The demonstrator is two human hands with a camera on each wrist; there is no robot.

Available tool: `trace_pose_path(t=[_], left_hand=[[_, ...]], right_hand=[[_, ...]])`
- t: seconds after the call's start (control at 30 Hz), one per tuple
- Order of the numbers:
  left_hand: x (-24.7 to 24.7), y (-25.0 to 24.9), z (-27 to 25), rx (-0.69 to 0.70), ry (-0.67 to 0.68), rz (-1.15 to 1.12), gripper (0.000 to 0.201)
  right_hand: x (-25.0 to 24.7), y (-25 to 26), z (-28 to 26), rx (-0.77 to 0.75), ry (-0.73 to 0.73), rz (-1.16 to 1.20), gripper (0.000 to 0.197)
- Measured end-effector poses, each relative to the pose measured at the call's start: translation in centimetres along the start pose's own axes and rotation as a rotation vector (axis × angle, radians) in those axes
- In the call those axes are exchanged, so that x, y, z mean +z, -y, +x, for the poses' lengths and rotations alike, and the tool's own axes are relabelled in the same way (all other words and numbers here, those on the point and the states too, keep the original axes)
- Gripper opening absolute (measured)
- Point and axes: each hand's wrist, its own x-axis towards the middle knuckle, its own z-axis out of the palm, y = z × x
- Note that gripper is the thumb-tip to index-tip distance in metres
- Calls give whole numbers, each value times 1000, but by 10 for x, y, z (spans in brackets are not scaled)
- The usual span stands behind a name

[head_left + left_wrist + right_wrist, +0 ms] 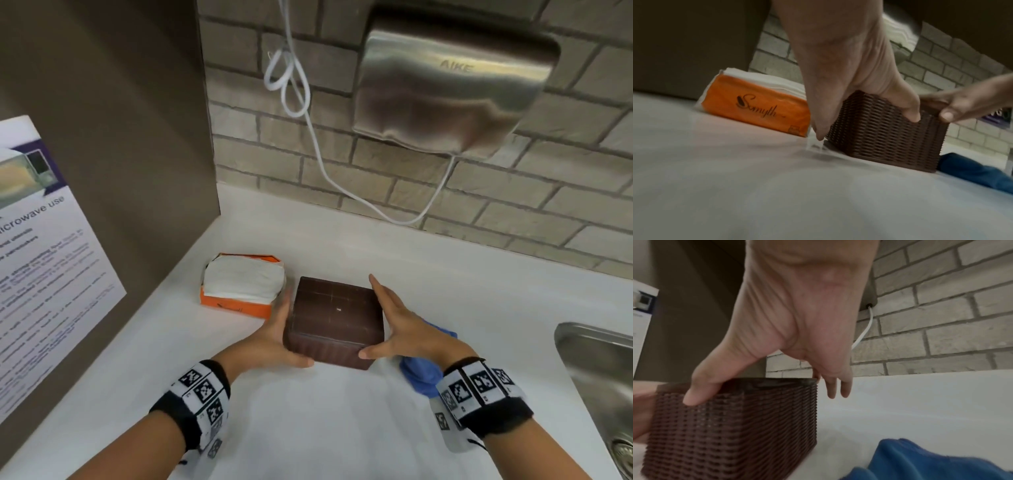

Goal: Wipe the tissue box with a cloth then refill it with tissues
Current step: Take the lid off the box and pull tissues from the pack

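On white counter [342, 428], tissue box [337, 313] clasped between left hand [274, 339] and right hand [404, 329].

A white counter [342, 428] meets a grey brick wall [445, 192] bearing a steel hand dryer [452, 85], sink [596, 370] at right

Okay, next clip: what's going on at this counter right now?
A person holds a brown woven tissue box between both hands on the white counter: the left hand on its left side, the right hand on its right, thumbs on the near face. An opened orange pack of white tissues lies just left of it, and a blue cloth lies crumpled on the right, under the right wrist.
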Motion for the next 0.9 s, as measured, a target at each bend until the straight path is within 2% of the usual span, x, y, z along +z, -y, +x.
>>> trace_pose_path(t=[0.07,0.17,0.43,0.57,0.77,0.9], left_hand=[[-4,-2,9,24,-20,117,144],[-6,-4,17,39,-10,195,138],[-9,-5,28,34,42,197,140],[-10,-2,30,38,10,189,140],[-8,0,31,31,33,157,137],[-8,1,35,1,20,155,141]], right_hand=[[-3,1,2,-1,-14,-122,133],[-5,3,4,-21,-38,-213,133],[-5,8,9,-75,-63,-332,126],[-7,5,9,-130,-102,-426,123],[-5,6,8,-84,2,-417,123],[-14,13,8,-92,10,-257,115]])
